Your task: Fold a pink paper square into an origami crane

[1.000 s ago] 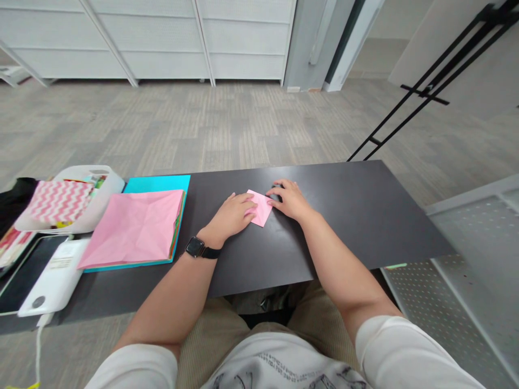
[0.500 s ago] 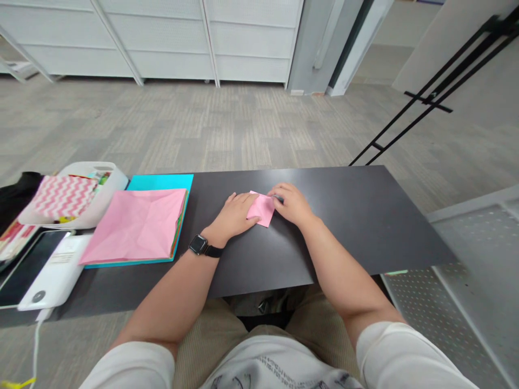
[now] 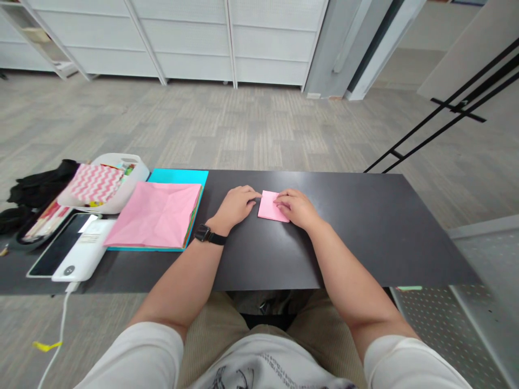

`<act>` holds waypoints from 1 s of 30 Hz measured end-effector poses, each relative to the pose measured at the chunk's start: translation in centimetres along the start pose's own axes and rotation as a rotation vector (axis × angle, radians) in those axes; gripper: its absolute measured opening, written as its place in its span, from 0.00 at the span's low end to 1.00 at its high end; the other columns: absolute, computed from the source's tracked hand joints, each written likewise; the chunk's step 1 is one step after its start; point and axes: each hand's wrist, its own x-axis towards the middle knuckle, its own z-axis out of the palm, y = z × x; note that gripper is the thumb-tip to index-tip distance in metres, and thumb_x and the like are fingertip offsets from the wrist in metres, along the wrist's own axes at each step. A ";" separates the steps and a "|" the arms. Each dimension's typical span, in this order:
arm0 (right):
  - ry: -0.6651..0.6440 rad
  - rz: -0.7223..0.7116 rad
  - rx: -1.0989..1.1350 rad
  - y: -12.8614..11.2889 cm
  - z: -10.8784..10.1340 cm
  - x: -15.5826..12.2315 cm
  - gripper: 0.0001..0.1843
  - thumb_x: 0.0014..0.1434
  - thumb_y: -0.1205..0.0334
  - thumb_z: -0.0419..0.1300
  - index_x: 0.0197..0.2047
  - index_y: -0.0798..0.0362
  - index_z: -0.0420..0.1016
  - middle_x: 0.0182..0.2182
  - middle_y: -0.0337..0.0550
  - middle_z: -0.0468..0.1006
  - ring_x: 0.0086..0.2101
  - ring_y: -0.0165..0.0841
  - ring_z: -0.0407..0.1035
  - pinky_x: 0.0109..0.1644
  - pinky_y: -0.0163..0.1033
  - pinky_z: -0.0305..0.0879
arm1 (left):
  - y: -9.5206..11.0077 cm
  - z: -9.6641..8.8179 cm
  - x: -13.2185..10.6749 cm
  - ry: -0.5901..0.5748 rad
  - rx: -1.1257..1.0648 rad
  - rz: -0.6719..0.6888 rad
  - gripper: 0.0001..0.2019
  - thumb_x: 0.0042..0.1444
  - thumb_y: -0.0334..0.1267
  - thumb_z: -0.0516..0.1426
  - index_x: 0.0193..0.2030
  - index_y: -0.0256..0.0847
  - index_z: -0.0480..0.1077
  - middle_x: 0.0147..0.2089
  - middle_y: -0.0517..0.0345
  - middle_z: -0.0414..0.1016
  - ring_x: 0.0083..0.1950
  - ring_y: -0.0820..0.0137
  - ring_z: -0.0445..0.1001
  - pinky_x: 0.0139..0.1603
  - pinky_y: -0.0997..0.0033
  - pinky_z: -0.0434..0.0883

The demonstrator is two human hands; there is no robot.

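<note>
A small folded square of pink paper (image 3: pixel 268 207) lies on the dark table between my two hands. My left hand (image 3: pixel 236 204), with a black watch on its wrist, rests on the table to the left. Its index fingertip reaches the paper's upper left edge, and the thumb is apart from that finger. My right hand (image 3: pixel 299 208) covers the paper's right side, its bent fingers and thumb gripping there. The palm hides part of that edge.
Left of my hands a stack of coloured sheets (image 3: pixel 158 213) has creased pink paper on top. Beyond it stand a white basket (image 3: pixel 138 175), a black-screened tablet (image 3: pixel 60 243) and a white device (image 3: pixel 83 256) with a cable. The dark table (image 3: pixel 365 232) extends right.
My left hand has slid off the paper to its left edge. The paper has turned squarer to me, and my right hand now lies over its right side. The view has shifted left.
</note>
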 end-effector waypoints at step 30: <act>-0.002 -0.054 0.071 0.3 -0.4 0.1 0.16 0.69 0.65 0.61 0.53 0.45 0.88 0.53 0.48 0.82 0.54 0.45 0.75 0.66 0.56 0.68 | 1.2 -0.2 -0.2 -0.107 -0.085 0.161 0.13 0.70 0.36 0.61 0.57 0.50 0.82 0.52 0.54 0.83 0.53 0.61 0.79 0.60 0.56 0.71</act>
